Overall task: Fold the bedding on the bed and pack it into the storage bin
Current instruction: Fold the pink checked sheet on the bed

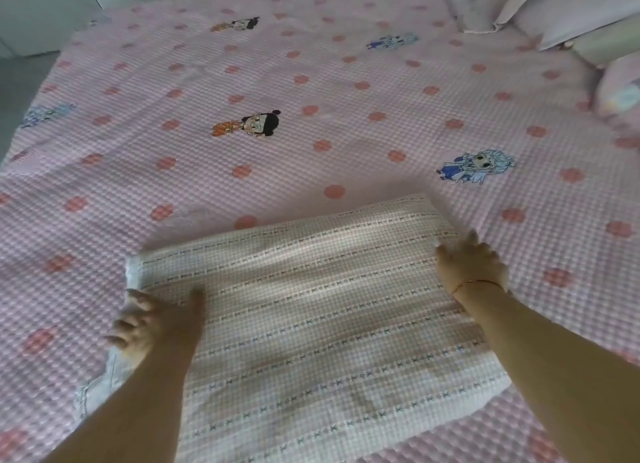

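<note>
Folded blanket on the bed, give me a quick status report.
Left hand and right hand both on the folded blanket, at opposite edges. Blanket lies on pink bedspread. Storage bin not in view.

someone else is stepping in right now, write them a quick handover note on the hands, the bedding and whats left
Left hand: on the left edge of the folded checked blanket, thumb on top, fingers curled at the edge.
Right hand: fingers spread, resting on the blanket's far right corner.
The blanket lies as a folded rectangle on the pink dotted bedspread, near the bed's front edge. Pillows are piled at the far right corner.
Done: blanket folded at least once.
Left: any further fold, then pack it into the storage bin, which is not in view. The bedspread is spread flat, unfolded.
</note>
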Motion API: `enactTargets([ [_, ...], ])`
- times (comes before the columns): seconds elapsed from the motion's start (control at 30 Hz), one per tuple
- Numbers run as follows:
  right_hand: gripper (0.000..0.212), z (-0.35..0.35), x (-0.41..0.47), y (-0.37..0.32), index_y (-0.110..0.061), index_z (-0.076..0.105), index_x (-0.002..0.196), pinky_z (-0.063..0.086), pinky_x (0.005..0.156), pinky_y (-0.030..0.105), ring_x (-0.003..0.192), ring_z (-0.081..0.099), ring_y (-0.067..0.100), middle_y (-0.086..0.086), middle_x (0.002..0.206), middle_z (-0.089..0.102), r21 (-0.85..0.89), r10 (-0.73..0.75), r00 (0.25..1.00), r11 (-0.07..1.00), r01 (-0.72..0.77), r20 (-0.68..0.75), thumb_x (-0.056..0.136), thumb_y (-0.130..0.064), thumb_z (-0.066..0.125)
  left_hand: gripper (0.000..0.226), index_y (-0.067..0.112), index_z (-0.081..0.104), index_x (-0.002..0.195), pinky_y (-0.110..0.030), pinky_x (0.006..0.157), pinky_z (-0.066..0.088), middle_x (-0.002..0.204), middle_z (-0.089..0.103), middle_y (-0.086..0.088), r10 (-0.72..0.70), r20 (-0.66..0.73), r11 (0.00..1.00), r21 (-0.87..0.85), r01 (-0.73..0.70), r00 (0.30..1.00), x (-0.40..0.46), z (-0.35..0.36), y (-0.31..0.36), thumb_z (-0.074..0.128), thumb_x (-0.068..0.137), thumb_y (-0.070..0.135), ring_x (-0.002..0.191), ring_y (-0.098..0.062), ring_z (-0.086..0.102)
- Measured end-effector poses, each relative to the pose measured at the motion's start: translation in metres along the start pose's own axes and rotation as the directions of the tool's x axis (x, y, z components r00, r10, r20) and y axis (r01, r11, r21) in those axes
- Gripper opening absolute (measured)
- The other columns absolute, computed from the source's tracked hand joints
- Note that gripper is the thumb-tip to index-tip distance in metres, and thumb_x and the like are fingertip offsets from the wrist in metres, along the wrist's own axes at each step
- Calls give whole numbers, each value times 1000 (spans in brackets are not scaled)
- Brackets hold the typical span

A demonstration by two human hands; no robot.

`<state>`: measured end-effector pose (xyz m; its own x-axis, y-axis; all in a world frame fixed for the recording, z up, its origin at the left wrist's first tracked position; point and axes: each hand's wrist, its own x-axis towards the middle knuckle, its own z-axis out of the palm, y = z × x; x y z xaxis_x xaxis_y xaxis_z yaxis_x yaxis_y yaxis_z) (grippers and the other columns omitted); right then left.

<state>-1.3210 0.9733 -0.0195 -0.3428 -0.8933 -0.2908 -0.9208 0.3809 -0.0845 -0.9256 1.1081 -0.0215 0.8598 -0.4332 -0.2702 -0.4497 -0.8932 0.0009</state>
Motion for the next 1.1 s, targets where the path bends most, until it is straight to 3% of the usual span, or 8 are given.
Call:
enactTargets([
  [0.13,45,3,3,-2,-6,42,118,46,68,37,91,59,37,18,98,62,84,-76,997,994,75,10,99,-44,30,76,1,45,132,-51,104,35,128,55,-26,-54,-69,993,-104,46,996,20,-8,-11,39,88,63,120,-43,51],
  [0.27,36,-8,2,-4,-11,36,122,38,54,31,70,56,28,9,78,57,100,-230,971,967,236,-68,101,-38,26,47,4,49,113,-48,86,44,110,63,-28,6,-171,987,-159,-34,985,17,-22,-30,38,97,47,102,-44,60],
  [0.4,45,-17,-10,-16,-9,36,130,46,86,42,110,50,32,16,122,52,-177,-199,969,969,173,-143,98,-41,32,52,4,41,127,-48,99,35,129,49,-26,-6,-232,999,32,13,973,8,-29,-20,43,96,45,121,-40,45],
  [0.47,55,-13,-30,-22,-10,27,140,33,104,46,127,36,32,16,139,38,-188,-258,949,956,224,-181,95,-41,35,64,9,24,145,-48,114,21,149,29,-21,228,-276,973,99,-209,934,-11,-29,13,40,97,47,138,-36,25],
  [0.57,66,15,-87,-45,-19,19,151,8,115,49,143,21,31,9,156,23,-103,-493,865,869,484,-96,92,-48,20,67,20,-8,154,-42,120,-6,162,-8,-6,703,-126,710,168,-683,700,-52,-15,75,22,100,47,149,-24,-7],
  [0.67,68,43,-124,-59,-25,19,150,0,112,53,145,17,27,7,158,19,-79,-581,814,811,580,12,87,-48,10,62,26,-14,152,-44,120,-7,161,-18,-3,869,103,459,195,-867,483,-77,12,120,16,101,45,147,-21,-18],
  [0.87,74,66,-109,-8,-22,-31,138,-22,112,43,139,-31,12,-4,149,-35,-108,-318,948,942,318,19,73,-56,-20,67,31,-17,151,-49,119,-8,161,-18,1,741,351,516,249,-820,573,-44,36,147,7,96,61,148,-21,-16],
  [1.1,79,46,-81,47,-21,-1,152,5,118,45,147,5,23,6,159,8,5,140,989,990,-140,40,88,-66,10,93,25,-1,155,-50,119,1,163,0,-1,699,310,590,259,-765,644,-20,25,159,10,82,82,149,-23,1],
])
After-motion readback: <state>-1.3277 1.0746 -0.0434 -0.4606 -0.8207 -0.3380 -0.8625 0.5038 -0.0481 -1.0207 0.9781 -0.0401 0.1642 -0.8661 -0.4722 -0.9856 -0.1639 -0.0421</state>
